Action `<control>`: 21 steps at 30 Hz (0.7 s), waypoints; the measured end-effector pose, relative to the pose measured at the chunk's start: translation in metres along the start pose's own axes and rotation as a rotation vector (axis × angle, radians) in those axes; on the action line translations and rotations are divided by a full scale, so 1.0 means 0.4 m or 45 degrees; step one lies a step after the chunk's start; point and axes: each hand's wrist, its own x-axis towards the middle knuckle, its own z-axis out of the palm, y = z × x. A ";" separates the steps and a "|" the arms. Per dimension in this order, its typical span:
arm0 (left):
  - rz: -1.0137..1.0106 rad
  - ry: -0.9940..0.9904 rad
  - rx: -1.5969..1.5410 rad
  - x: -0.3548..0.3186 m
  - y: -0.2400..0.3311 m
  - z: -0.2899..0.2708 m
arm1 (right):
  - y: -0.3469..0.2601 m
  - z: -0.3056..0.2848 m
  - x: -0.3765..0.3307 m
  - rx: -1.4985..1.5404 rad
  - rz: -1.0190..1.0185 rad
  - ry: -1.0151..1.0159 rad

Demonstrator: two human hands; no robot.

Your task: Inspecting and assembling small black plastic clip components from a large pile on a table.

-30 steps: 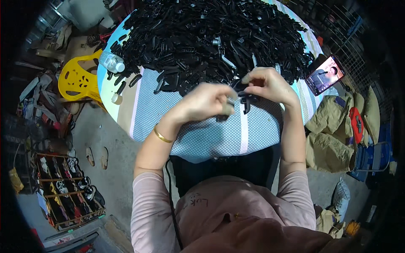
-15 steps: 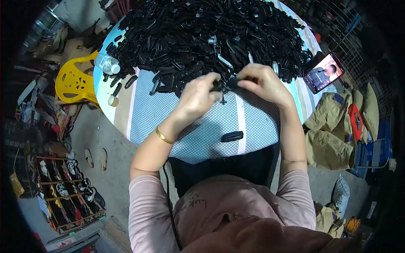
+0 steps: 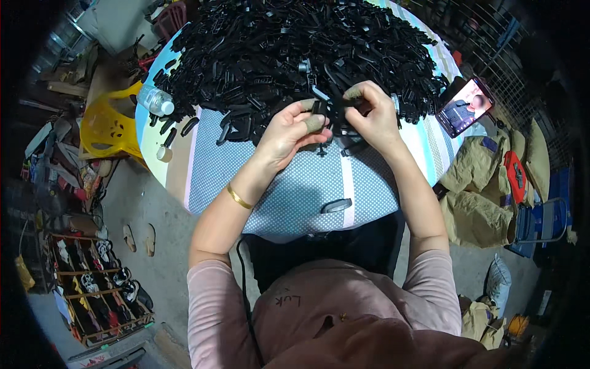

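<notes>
A big heap of small black plastic pieces [image 3: 264, 55] covers the far part of the round table. At its near edge, my left hand [image 3: 289, 135] pinches a small black plastic piece [image 3: 319, 109] between thumb and fingers. Close by on the right, my right hand [image 3: 373, 117] has thumb and forefinger curled toward each other over dark pieces at the heap's edge; what sits between them is hidden. Tan wraps cover some fingertips. One oblong black piece [image 3: 336, 206] lies apart near the table's front edge.
A patterned cloth [image 3: 264, 197] covers the table. At left are a clear plastic bottle [image 3: 156, 100], a small round tub [image 3: 164, 153] and a yellow chair [image 3: 110, 126]. A lit phone [image 3: 465, 107] leans at the right edge. Brown sacks [image 3: 479, 197] stand beyond it.
My hands have turned and their fingers opened up a little; a black piece now shows in my left hand. My right hand has shifted slightly left. The head view has moved slightly.
</notes>
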 end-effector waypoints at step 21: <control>0.429 0.154 0.223 0.009 -0.021 -0.005 | -0.036 0.018 -0.004 1.144 0.548 -0.309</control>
